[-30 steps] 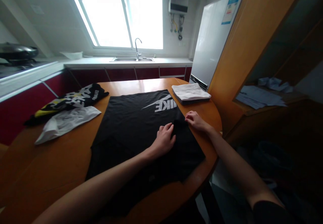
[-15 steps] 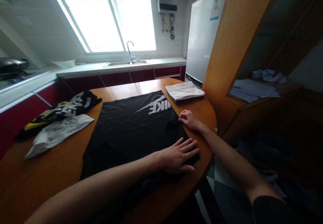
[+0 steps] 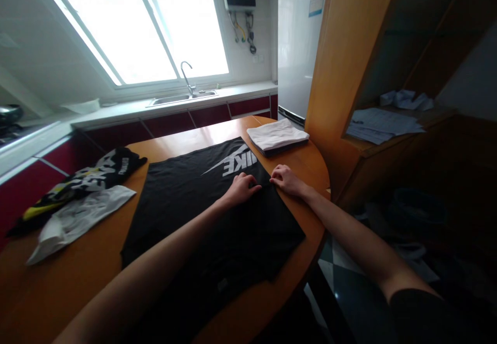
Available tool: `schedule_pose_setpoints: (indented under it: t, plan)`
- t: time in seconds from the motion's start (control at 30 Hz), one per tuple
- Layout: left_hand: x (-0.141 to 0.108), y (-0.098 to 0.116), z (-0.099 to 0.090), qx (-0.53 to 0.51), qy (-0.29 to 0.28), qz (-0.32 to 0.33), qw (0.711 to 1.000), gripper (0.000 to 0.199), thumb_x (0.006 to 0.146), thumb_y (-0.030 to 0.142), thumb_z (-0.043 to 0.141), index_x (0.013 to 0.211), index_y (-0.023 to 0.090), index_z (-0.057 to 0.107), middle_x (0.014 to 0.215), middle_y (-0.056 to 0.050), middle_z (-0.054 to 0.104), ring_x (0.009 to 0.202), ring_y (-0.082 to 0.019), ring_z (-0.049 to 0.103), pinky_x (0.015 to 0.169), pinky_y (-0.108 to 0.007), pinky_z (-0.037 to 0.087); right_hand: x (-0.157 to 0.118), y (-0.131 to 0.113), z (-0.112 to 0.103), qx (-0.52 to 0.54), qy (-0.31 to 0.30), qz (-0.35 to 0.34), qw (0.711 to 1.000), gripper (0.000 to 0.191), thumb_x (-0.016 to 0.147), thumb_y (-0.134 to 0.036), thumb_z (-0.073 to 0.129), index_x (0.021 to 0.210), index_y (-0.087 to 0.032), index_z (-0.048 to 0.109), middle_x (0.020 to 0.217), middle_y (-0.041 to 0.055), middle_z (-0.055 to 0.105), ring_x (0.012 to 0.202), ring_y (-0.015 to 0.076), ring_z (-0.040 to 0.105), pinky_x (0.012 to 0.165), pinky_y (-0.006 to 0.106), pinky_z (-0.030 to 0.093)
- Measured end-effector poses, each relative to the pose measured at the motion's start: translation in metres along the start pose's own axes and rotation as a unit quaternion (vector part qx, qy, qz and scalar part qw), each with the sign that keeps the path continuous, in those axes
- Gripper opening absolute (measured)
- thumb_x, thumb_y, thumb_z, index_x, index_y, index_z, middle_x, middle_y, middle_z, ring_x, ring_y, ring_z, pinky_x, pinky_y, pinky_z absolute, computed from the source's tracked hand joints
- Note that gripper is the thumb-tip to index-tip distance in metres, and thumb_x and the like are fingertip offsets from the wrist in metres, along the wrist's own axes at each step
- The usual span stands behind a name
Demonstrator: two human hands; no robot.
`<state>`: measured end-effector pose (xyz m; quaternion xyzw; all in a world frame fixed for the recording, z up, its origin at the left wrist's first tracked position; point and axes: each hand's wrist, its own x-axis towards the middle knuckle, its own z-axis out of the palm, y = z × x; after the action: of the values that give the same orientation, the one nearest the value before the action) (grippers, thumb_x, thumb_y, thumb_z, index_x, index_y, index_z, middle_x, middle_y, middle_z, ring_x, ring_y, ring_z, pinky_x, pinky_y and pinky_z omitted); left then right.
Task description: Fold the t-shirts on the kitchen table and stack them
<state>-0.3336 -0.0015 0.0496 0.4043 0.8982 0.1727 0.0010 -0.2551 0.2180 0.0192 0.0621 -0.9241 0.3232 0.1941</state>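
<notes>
A black shirt [image 3: 186, 194] with a white NIKE print lies spread on the wooden table [image 3: 89, 251]. My left hand [image 3: 241, 189] rests on the shirt just below the print, its fingers curled and pressed to the cloth. At the shirt's right edge, my right hand [image 3: 286, 179] pinches the fabric between thumb and fingers. The lower right corner of the shirt lies flat near the table's rounded edge.
A folded white and dark stack [image 3: 277, 134] sits at the table's back right. On the left lie a crumpled black and yellow garment [image 3: 97, 176] and a white one [image 3: 77, 220]. Behind are a counter with a sink [image 3: 171, 99] and a fridge [image 3: 297, 49].
My left hand has moved up and left from the shirt's lower right part, and its spread fingers have curled. My right hand stays at the right edge. The camera view has shifted slightly.
</notes>
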Motion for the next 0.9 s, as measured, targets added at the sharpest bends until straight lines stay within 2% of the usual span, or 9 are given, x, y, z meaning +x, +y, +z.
schedule_pose_setpoints:
  t: [0.1,0.27,0.37,0.47,0.53,0.6,0.67,0.73,0.9]
  plan:
    - [0.011,-0.006,0.004,-0.037,0.016,0.026,0.999,0.021,0.086,0.04,0.067,0.089,0.02,0.074,0.096,-0.006,0.059,0.097,-0.026,0.059,0.096,-0.042,0.049,-0.005,-0.012,-0.004,-0.031,0.008,-0.007,0.999,0.011,0.092,-0.02,0.061,0.085,-0.021,0.069,0.093,0.0067,0.065,0.096,0.0216,0.057,0.09,0.035,0.045]
    - [0.012,-0.008,0.0,-0.047,0.034,0.033,0.998,0.021,0.086,0.04,0.067,0.092,0.021,0.073,0.099,-0.006,0.059,0.103,-0.027,0.058,0.098,-0.044,0.047,-0.024,-0.04,-0.008,-0.038,0.033,-0.005,0.999,0.023,0.095,-0.014,0.048,0.1,-0.021,0.069,0.102,0.008,0.069,0.103,0.0226,0.058,0.095,0.037,0.044]
    - [0.005,-0.008,-0.002,-0.027,0.033,0.047,0.998,0.024,0.088,0.038,0.066,0.105,0.022,0.072,0.108,-0.008,0.061,0.111,-0.029,0.057,0.102,-0.046,0.046,-0.042,-0.054,-0.012,-0.022,0.019,-0.006,1.0,0.026,0.095,-0.014,0.046,0.105,-0.021,0.069,0.11,0.0084,0.069,0.107,0.0228,0.059,0.098,0.037,0.045]
    - [-0.005,0.001,-0.003,-0.037,0.047,0.115,0.992,0.032,0.096,0.03,0.055,0.124,0.023,0.066,0.127,-0.009,0.061,0.123,-0.027,0.055,0.109,-0.044,0.042,-0.063,-0.063,-0.016,-0.008,0.012,0.003,1.0,0.031,0.099,-0.019,0.043,0.116,-0.02,0.069,0.123,0.0095,0.067,0.118,0.0226,0.058,0.105,0.038,0.043]
    - [-0.011,0.008,-0.001,-0.039,0.02,0.18,0.983,0.04,0.1,0.028,0.048,0.137,0.025,0.059,0.145,-0.008,0.055,0.137,-0.025,0.047,0.117,-0.043,0.035,-0.078,-0.066,-0.017,-0.014,-0.013,0.001,1.0,0.037,0.102,-0.027,0.042,0.131,-0.02,0.064,0.138,0.0109,0.061,0.131,0.0234,0.052,0.112,0.041,0.039]
    - [-0.015,0.014,0.003,-0.023,-0.036,0.224,0.974,0.047,0.103,0.032,0.043,0.149,0.026,0.047,0.158,-0.006,0.042,0.148,-0.024,0.033,0.122,-0.047,0.023,-0.091,-0.068,-0.016,-0.036,-0.065,-0.011,0.997,0.049,0.102,-0.038,0.044,0.147,-0.021,0.05,0.154,0.0112,0.047,0.144,0.0252,0.039,0.12,0.047,0.029]
    - [-0.018,0.014,0.009,0.004,-0.086,0.231,0.969,0.053,0.105,0.04,0.04,0.156,0.026,0.035,0.164,-0.006,0.03,0.153,-0.025,0.021,0.124,-0.052,0.015,-0.101,-0.07,-0.017,-0.062,-0.119,-0.02,0.991,0.062,0.101,-0.049,0.045,0.156,-0.023,0.036,0.162,0.011,0.033,0.151,0.0267,0.027,0.123,0.053,0.018]
    - [-0.019,0.012,0.013,0.021,-0.106,0.222,0.969,0.057,0.105,0.044,0.039,0.158,0.027,0.029,0.166,-0.007,0.023,0.154,-0.026,0.015,0.123,-0.055,0.011,-0.105,-0.072,-0.02,-0.075,-0.157,-0.022,0.985,0.069,0.1,-0.056,0.042,0.159,-0.022,0.029,0.165,0.0114,0.026,0.153,0.0267,0.02,0.124,0.055,0.013]
    - [-0.018,0.008,0.014,0.023,-0.099,0.216,0.971,0.056,0.104,0.043,0.042,0.157,0.03,0.031,0.165,-0.006,0.023,0.154,-0.024,0.015,0.124,-0.052,0.011,-0.111,-0.078,-0.03,-0.075,-0.153,-0.021,0.985,0.068,0.102,-0.054,0.038,0.161,-0.026,0.02,0.166,0.0081,0.018,0.154,0.0257,0.013,0.124,0.055,0.012]
